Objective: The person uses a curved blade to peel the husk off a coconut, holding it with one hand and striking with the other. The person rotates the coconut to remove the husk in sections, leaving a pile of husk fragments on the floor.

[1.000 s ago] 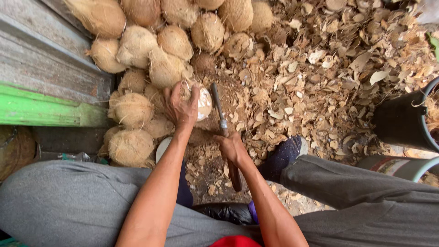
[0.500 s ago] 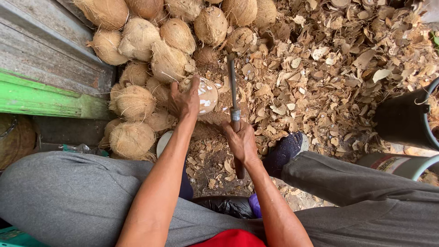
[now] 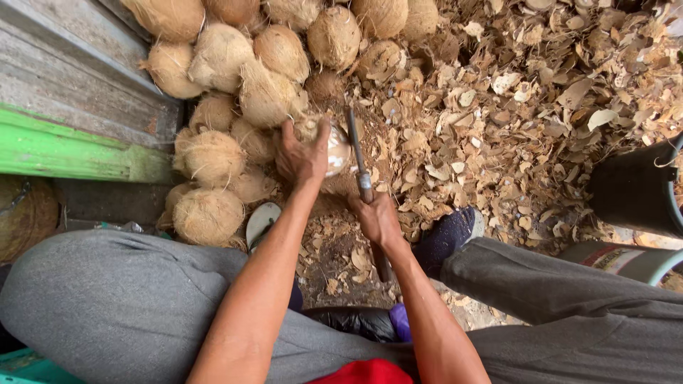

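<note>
Two hands engaged: left hand [image 3: 302,158] grips a part-shelled coconut [image 3: 329,146]; right hand [image 3: 377,222] clasps a cleaver [image 3: 358,160]. Advisable: keep fingers off the strike line.

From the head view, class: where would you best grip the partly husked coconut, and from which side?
Grip the coconut over its husked, fibrous back from the left, as the left hand does, fingers spread over the round top. That probably keeps skin off the bare pale face on the right, where the blade stands.
</note>
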